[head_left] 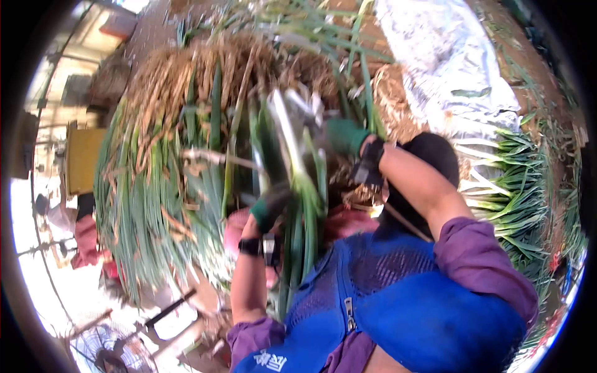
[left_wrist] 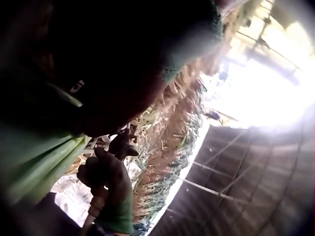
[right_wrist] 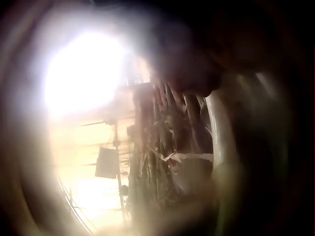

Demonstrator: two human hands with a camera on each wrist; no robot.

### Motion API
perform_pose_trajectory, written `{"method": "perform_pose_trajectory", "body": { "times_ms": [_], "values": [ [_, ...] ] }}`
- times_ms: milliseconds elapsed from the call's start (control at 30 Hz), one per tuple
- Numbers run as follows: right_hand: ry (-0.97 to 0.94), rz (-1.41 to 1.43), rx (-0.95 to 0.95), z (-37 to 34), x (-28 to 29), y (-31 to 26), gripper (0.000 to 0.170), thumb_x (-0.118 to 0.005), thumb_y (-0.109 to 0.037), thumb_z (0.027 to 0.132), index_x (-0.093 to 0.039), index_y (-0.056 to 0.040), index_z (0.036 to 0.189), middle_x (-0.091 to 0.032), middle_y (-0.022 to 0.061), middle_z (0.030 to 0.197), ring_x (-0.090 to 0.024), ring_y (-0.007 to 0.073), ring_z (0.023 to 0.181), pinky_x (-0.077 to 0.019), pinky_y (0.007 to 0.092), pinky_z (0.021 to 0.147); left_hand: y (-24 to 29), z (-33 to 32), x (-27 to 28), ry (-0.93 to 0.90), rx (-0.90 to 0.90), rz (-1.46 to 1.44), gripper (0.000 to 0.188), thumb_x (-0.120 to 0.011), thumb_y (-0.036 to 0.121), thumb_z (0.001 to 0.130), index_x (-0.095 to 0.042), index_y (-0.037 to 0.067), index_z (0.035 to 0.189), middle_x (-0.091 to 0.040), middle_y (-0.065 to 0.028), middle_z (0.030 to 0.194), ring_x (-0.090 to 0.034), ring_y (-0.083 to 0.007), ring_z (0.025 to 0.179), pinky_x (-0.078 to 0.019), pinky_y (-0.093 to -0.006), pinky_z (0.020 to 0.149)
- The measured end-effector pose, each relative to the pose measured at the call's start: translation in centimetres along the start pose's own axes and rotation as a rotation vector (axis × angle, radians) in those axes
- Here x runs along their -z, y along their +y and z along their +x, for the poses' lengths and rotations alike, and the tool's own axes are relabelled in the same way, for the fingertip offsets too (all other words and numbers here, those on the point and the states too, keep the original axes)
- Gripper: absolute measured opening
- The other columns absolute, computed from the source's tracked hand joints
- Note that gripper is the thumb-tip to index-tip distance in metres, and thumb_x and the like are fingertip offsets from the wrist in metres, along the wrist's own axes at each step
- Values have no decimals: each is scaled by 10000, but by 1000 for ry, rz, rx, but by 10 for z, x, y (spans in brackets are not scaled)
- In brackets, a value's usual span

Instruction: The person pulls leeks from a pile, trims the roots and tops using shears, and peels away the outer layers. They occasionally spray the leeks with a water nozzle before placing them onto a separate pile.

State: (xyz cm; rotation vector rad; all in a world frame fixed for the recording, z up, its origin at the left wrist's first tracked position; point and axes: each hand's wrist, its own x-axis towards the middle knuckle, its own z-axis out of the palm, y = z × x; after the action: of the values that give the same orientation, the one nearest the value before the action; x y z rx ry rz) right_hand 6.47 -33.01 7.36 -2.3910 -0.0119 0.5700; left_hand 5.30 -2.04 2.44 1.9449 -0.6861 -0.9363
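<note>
My left hand (head_left: 272, 208), in a green and dark glove, grips a few long green onions (head_left: 301, 177) around the middle. Their white ends point up and away, while the leaves hang down past my vest. Just right of the white ends is my gloved right hand (head_left: 346, 135). In the left wrist view, that right hand (left_wrist: 110, 177) has curled fingers around a dark air blow gun (left_wrist: 122, 146), with a hose (left_wrist: 94, 209) trailing below. The held stalks (left_wrist: 44, 169) cross the lower left there. The right wrist view is blurred, with one pale stalk (right_wrist: 221, 128) near its middle.
A large heap of unpeeled green onions (head_left: 155, 168) with brown roots lies to my left. White-stemmed onions (head_left: 504, 193) are laid in a row on my right, beyond a silvery sheet (head_left: 448, 62). A fan (head_left: 112, 348) stands at the lower left.
</note>
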Motion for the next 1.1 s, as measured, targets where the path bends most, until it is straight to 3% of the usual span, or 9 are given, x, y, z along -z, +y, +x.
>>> {"method": "perform_pose_trajectory", "body": {
  "times_ms": [33, 67, 233, 533, 700, 833, 933, 1067, 1100],
  "values": [
    [33, -76, 128, -10, 5, -1, 353, -531, -377, 879, -707, -72, 908, -691, 164, 898, -664, 322, 727, -543, 412, 681, 13, 1, 14, 18, 103, -22, 248, -587, 152, 883, -625, 24, 1092, -658, -161, 990, -640, -298, 938, -518, -371, 798],
    [336, -421, 823, 17, -30, 42, 195, -587, -249, 831, -707, -112, 903, -669, 127, 828, -653, 310, 696, -539, 404, 633, 21, 7, 27, 61, 270, -110, 262, -613, 196, 884, -636, 19, 1076, -666, -156, 973, -641, -289, 935, -509, -361, 796],
    [-55, 115, -34, -46, -1, -23, 482, -564, -479, 749, -695, -47, 917, -689, 210, 931, -669, 355, 885, -518, 444, 806, -81, 86, 91, 563, 322, -146, 617, -728, 366, 773, -554, 9, 1245, -647, -191, 1110, -629, -265, 907, -507, -364, 802],
    [-1, 122, -28, -43, -46, 3, 410, -555, -395, 807, -672, -5, 757, -627, 165, 687, -593, 330, 621, -461, 488, 636, -48, 125, 76, 453, 804, 675, 698, -711, 490, 726, -549, 71, 1260, -579, -193, 1278, -568, -340, 1172, -473, -451, 969],
    [95, 189, -87, -54, -31, 13, 438, -608, -438, 787, -671, -7, 743, -623, 156, 670, -602, 318, 623, -458, 464, 635, -85, 105, 95, 645, 422, 246, 410, -703, 269, 691, -643, 3, 998, -682, -204, 925, -649, -338, 801, -503, -437, 681],
    [70, 311, -84, -61, -24, 15, 446, -616, -443, 770, -663, 0, 753, -633, 162, 670, -616, 302, 620, -460, 443, 618, 34, 57, 64, 580, 187, -76, 366, -777, 281, 660, -551, 7, 745, -583, -117, 681, -537, -237, 585, -453, -371, 577],
    [-27, 358, -138, -67, -19, 3, 447, -618, -441, 763, -654, 4, 741, -628, 162, 662, -618, 298, 611, -459, 437, 608, 43, 52, 56, 652, 47, 463, 407, -756, 390, 709, -636, 6, 771, -597, -144, 925, -583, -307, 776, -469, -412, 696],
    [-40, 293, -115, -57, -28, 7, 455, -613, -464, 759, -656, -12, 748, -629, 149, 667, -615, 298, 614, -463, 438, 611, -35, 106, 57, 588, 159, -333, 616, -728, 483, 723, -605, 29, 1120, -597, -209, 1193, -594, -407, 1020, -475, -442, 871],
    [-22, 286, -122, -55, -32, 10, 454, -603, -470, 764, -658, -19, 757, -638, 147, 691, -621, 297, 636, -468, 440, 617, -48, 118, 60, 703, 245, -50, 706, -729, 500, 714, -541, 35, 1211, -590, -212, 1223, -583, -412, 1067, -468, -452, 896]
  ]
}}
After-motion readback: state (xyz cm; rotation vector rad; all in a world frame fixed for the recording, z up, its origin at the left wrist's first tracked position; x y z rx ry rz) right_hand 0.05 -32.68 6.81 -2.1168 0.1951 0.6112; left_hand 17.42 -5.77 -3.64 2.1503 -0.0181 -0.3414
